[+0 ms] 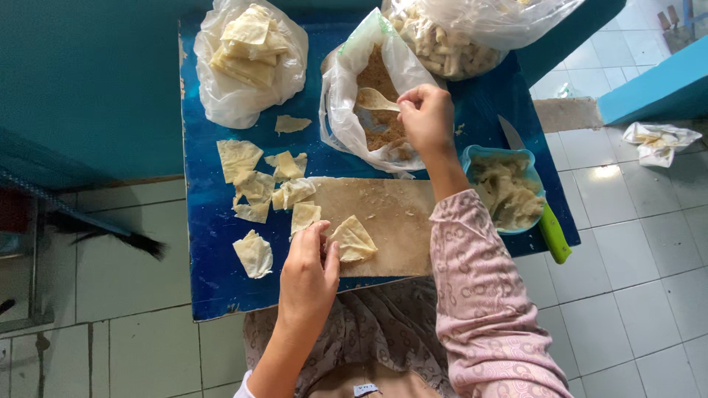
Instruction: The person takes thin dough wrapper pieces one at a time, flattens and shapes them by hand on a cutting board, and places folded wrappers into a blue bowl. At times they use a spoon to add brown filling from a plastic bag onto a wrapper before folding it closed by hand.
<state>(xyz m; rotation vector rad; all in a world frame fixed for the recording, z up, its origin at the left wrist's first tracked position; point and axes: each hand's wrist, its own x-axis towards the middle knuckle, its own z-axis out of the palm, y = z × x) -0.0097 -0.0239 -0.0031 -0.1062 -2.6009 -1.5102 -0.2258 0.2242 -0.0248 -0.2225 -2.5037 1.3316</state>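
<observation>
My left hand (308, 274) rests its fingertips on a pale, thin wrapper sheet (353, 239) lying on a wooden board (383, 221). My right hand (426, 118) reaches into an open plastic bag (341, 96) of brown crumbly filling and grips a small spoon (375, 100) by its handle. Several more wrapper pieces (258, 188) lie scattered on the blue table (214, 273) to the left of the board.
A plastic bag of stacked wrappers (249, 55) sits at the back left, another bag of pale rolled pieces (450, 40) at the back right. A light blue bowl (504, 190) of dough scraps and a green-handled knife (549, 228) are right. Tiled floor surrounds the table.
</observation>
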